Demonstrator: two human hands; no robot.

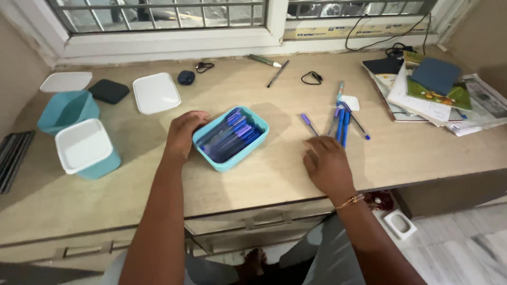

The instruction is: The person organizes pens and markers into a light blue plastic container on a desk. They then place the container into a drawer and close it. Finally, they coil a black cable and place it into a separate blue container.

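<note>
Beige and worn, the wooden desk top (253, 179) under the barred window carries everything I am working with. My left hand (184, 133) curls over the near-left rim of the open turquoise plastic box (231, 138), gripping its edge to steady it; the box sits at the middle of the desk, already packed with blue and purple pens lying slantwise. My right hand (326, 162) lies palm down on the wood, fingers loosely spread and holding nothing, just below the loose cluster of blue ballpoint pens (342, 122). A single purple pen (309, 124) lies apart, nearest my fingertips.

I judge the work goes best if I pinch each pen at mid-barrel and lay it along the same slant as those in the box, keeping the left hand firm so the box does not skid.

Further out, a white rectangular lid (156, 93) lies flat beyond the box, a lidded turquoise tub (86, 148) and an open turquoise tub (67, 111) stand at the left, and a stack of books and papers (430, 95) fills the right corner. A black cable loop (312, 78) lies beyond the pens, but nothing blocks the short path between the pens and the box.
</note>
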